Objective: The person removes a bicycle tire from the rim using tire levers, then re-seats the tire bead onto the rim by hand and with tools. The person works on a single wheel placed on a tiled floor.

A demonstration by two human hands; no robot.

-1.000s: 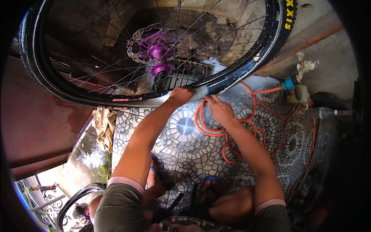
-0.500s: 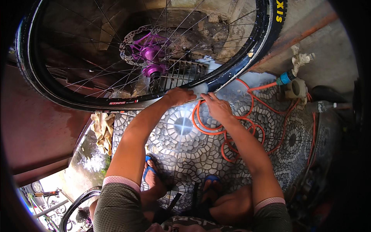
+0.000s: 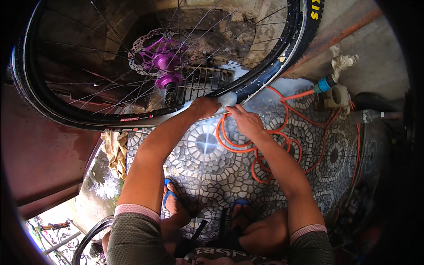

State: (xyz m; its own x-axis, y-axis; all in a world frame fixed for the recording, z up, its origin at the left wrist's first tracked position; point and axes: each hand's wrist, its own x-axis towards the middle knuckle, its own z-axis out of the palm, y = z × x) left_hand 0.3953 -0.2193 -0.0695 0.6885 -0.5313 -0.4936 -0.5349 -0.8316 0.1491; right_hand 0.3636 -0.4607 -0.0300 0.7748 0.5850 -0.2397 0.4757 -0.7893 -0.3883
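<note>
A large bicycle wheel (image 3: 265, 79) with a black tyre, black rim, thin spokes, a purple hub (image 3: 168, 66) and a silver disc rotor spans the top. At its lower edge the tyre is pulled apart from the rim, with pale, milky material (image 3: 227, 99) between them. My left hand (image 3: 203, 106) grips the lower rim and tyre section at that pale material, fingertips partly hidden. My right hand (image 3: 247, 119), just right of it, has fingers closed on the tyre's pale-edged bead.
Orange hose (image 3: 234, 143) lies coiled on pebble-patterned tiles (image 3: 185, 159), joined to a wall tap (image 3: 340, 66). A plastic bottle (image 3: 364, 115) is at the right, crumpled tan cloth (image 3: 115, 154) at the left beside a red metal panel (image 3: 48, 163). Bicycles (image 3: 62, 236) stand bottom left.
The wheel has shifted left and slightly down in the view. Both hands have moved slightly left with it, keeping their hold on its lower edge.
</note>
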